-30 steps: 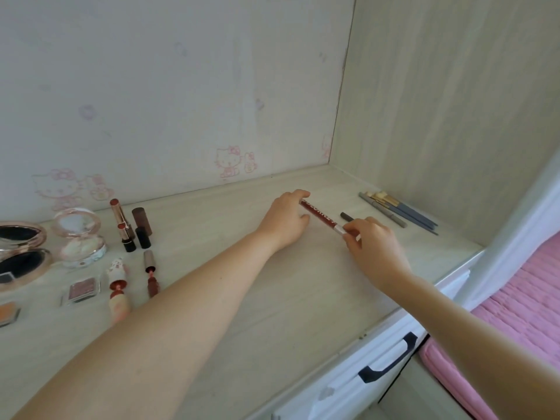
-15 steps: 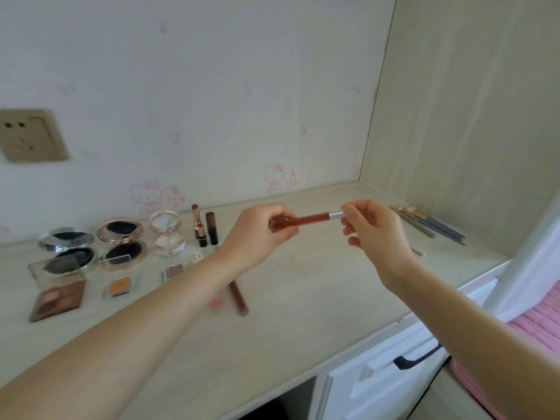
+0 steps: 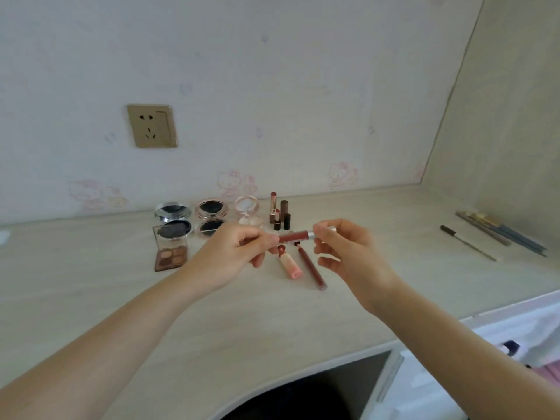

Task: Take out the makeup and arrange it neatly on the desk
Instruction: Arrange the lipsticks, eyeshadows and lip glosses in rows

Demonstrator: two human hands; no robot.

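While both hands hover above the desk, the left hand pinches the dark-red end of a lip gloss tube between thumb and curled fingertips, and the right hand pinches its silver cap end the same way; the remaining right fingers are loosely curled below. The tube lies level between the two hands, clear of the desk surface.

Directly beneath it, on the desk: a pink lip tint tube and a slim dark-red lip gloss, side by side, apart, both angled toward the near right.

Farther back, near the wall: two uncapped lipsticks standing upright, with two dark caps standing just beside them on the right. Left of these, three round compacts, lids raised: a clear one, a rose-gold one and a silver one. Pans of the latter two look dark; contents of the clear one cannot be told. In front of the silver compact, an open eyeshadow palette showing brown shades.

Far right, well apart: a thin eyeliner pencil, and a bundle of makeup brushes near the side panel.

A wall socket sits on the wall, above left.
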